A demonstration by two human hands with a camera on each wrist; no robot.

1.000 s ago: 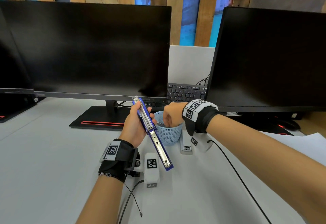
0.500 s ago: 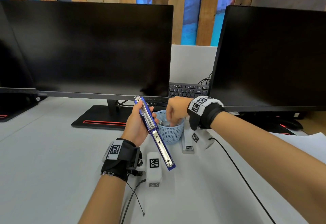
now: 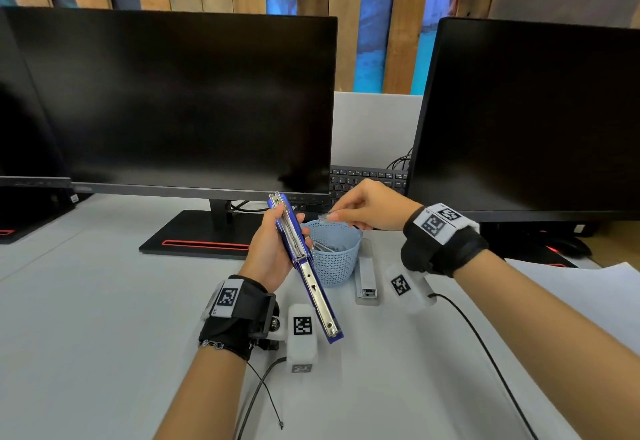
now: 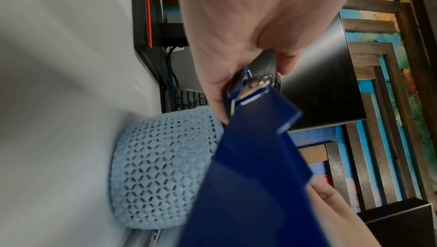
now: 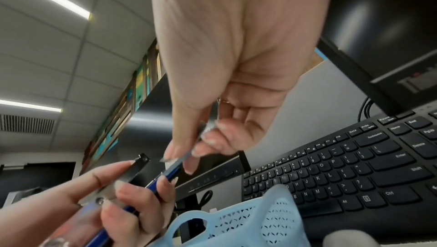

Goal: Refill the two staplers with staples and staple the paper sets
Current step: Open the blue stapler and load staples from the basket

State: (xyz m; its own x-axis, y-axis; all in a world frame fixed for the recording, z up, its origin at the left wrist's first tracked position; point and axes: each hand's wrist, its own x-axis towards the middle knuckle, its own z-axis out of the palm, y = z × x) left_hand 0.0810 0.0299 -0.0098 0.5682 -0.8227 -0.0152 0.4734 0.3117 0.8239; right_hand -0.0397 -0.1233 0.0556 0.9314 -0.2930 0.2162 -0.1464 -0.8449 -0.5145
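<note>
Behind twin dark monitors at a grey desk [image 3: 104,335], our left hand [image 3: 270,249] grips the opened blue metal stapler [image 3: 304,266] while our right hand [image 3: 367,211] pinches a silver staple strip [image 3: 323,218] above the pale-blue perforated plastic basket [image 3: 334,259], which we judge must next be aligned with the stapler's channel.

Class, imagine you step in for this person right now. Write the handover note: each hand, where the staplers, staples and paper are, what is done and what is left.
Left hand: grips the blue stapler, swung open, metal channel exposed, tilted above the desk.
Right hand: pinches a strip of staples just above the light blue basket; more staples lie inside.
White stapler: flat on the desk right of the basket, untouched.
Paper: on the desk at far right.
Done: blue stapler opened, strip picked.
Left: load and close the blue stapler, refill the white one, staple the paper sets.
</note>
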